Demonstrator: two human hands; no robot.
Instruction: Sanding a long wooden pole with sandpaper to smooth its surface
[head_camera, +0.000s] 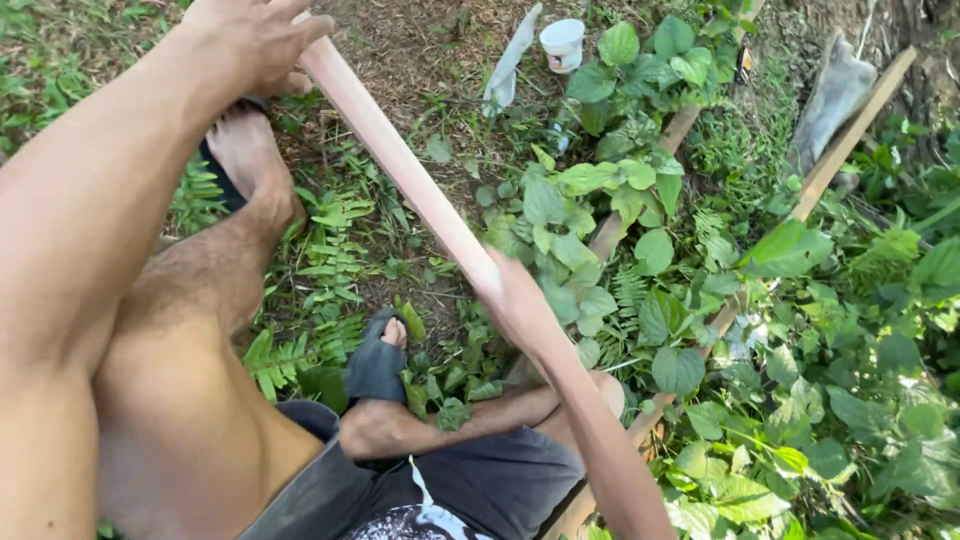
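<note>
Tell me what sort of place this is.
Probably an overgrown garden or woodland edge outdoors: leafy weeds and ferns cover bare soil, and the left hand and right hand grip a wooden slat above sandalled feet.

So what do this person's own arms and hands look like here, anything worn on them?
Both arms are bare: no sleeves, gloves, watch or rings show. The left hand is bare, with no markings visible. The right hand is motion-blurred, so small details there cannot be told.

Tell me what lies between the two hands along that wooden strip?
In the head view, only the bare pale wooden strip spans from the left hand to the right hand; ferns lie beneath.
</note>
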